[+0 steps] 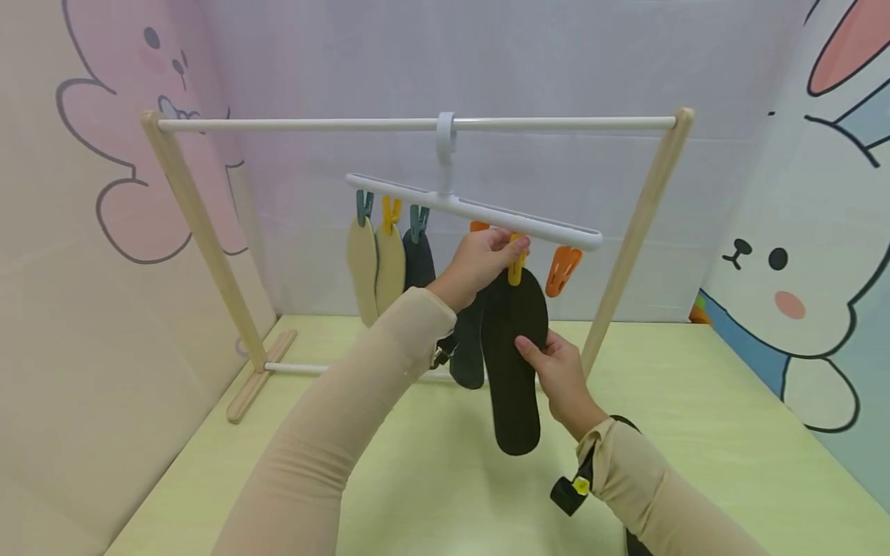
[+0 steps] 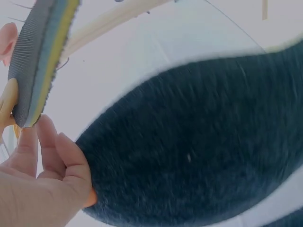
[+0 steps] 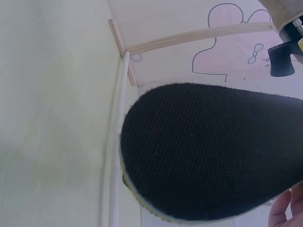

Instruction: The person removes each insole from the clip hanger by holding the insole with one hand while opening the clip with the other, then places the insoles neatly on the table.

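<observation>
Head view: below the white hanger, our left fingers pinch the yellow clip at the top of the black insole our right fingers grip, best held straight for a square bite.

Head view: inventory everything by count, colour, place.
Wooden rack: one, pale with white rods, centre.
Bar hanger: one, white, hooked on rack.
Long cream insoles: two, cream, hanger's left half.
Long dark insoles: three, blackish, one left half, two right.
Spring clips: six, two blue-grey (left), two yellow (one each half), two orange (right).
Tabletop: one, pale yellow, beneath rack.
Backdrop: one, pale lilac, behind rack.
Cartoon animal: one, pink, far left.
Cartoon rabbit: one, white, far right.
Unclear item: one, dark, bottom edge, mostly hidden.
Wrist devices: two, black, one per wrist.
Cloth sleeves: two, beige, lower half.
Left hand: one, pinching right yellow clip.
Right hand: one, holding nearest dark insole.
</observation>
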Tool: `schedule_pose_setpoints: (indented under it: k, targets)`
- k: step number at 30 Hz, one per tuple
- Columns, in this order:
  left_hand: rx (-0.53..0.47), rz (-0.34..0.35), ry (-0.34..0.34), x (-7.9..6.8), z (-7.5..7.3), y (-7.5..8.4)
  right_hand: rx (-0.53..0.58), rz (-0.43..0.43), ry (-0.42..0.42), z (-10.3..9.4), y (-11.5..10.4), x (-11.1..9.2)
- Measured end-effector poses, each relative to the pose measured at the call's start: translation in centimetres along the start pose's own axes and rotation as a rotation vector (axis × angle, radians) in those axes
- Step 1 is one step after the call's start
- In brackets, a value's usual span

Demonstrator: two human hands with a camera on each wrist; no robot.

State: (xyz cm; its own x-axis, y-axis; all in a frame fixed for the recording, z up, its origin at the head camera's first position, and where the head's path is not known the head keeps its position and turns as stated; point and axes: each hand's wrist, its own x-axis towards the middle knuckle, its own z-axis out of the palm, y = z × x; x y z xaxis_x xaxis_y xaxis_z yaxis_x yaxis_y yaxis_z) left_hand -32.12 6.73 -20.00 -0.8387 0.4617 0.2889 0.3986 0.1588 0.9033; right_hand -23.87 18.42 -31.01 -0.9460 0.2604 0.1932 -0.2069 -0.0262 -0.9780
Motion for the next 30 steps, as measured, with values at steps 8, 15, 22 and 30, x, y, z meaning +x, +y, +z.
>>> schedule_pose_setpoints:
  k: [8,15,22,30]
  targets:
    - [-0.12,-0.08,0.019,-0.14,0.06,0.26,0.0,-0.003,0.003,-0.08,0.02,-0.04]
    - [-0.189,-0.117,0.065,-0.22,0.32,0.5,0.001,0.002,0.018,-0.08,-0.07,-0.04]
    - [-0.218,-0.121,0.092,-0.26,0.4,0.31,0.004,0.007,0.024,-0.09,0.03,-0.1]
    - [-0.206,-0.13,0.103,-0.21,0.48,0.22,0.006,0.001,0.019,-0.16,0.29,-0.06]
